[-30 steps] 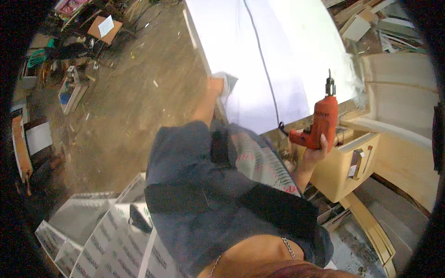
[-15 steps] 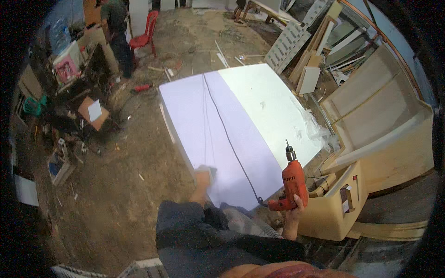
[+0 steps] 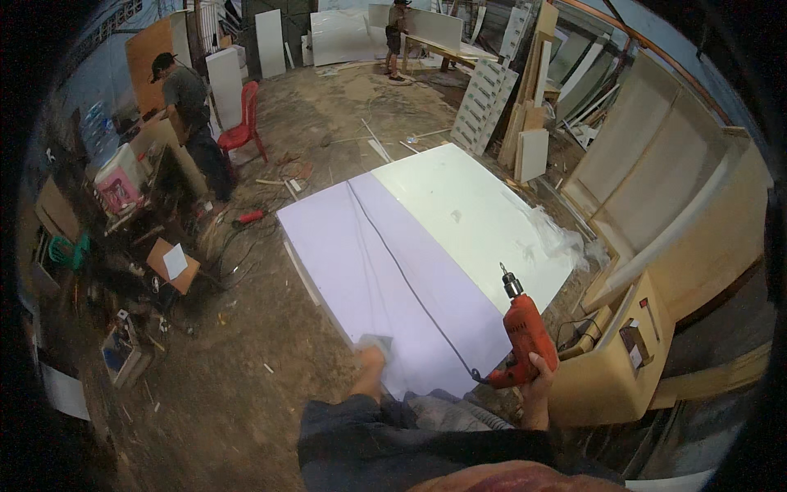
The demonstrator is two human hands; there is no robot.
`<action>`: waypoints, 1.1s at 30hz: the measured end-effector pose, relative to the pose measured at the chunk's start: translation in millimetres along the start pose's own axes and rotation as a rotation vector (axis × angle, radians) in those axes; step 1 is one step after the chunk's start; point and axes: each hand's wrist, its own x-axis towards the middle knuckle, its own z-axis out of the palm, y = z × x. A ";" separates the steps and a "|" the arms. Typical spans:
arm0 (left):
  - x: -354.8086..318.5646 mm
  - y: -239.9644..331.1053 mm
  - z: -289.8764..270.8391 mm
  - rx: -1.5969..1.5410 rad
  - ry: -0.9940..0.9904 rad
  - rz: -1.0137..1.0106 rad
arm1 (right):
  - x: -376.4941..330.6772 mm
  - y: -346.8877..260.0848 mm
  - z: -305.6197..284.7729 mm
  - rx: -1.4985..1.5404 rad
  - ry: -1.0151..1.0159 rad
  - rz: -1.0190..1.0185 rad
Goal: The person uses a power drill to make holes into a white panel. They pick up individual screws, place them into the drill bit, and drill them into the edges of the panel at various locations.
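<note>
An orange power drill point(image 3: 525, 334), bit upward and black cord trailing, is clasped in the right hand point(image 3: 537, 379); the left hand's point(image 3: 370, 357) grip cannot be told.

The drill point(image 3: 525, 336) has a glossy orange plastic body and bright metal chuck, the large board point(image 3: 426, 254) is smooth and matt, and the floor point(image 3: 246, 369) at nine o'clock is rough dirt.

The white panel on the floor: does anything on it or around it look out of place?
Yes. The drill's black cord trails across the white panel, and wood offcuts lie scattered over the dirt floor beyond. The right hand holds the orange drill.
</note>
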 end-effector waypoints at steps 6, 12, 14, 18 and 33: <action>-13.7 4.0 -21.9 -0.211 0.067 -0.120 | 6.1 5.3 -4.8 -0.025 0.009 -0.079; -4.9 -9.0 -26.9 0.033 0.000 0.205 | 15.2 5.1 -22.0 -0.257 0.029 -0.102; -6.5 -12.7 -15.4 -0.199 0.162 0.022 | 22.0 4.2 -37.2 -0.363 -0.002 -0.131; -6.6 2.6 1.3 -0.632 -0.046 -0.347 | 32.3 -3.5 -59.0 -0.487 -0.059 -0.194; -53.2 69.1 -152.2 -1.236 0.327 -0.013 | 48.8 -15.1 -60.3 -0.734 0.195 -0.101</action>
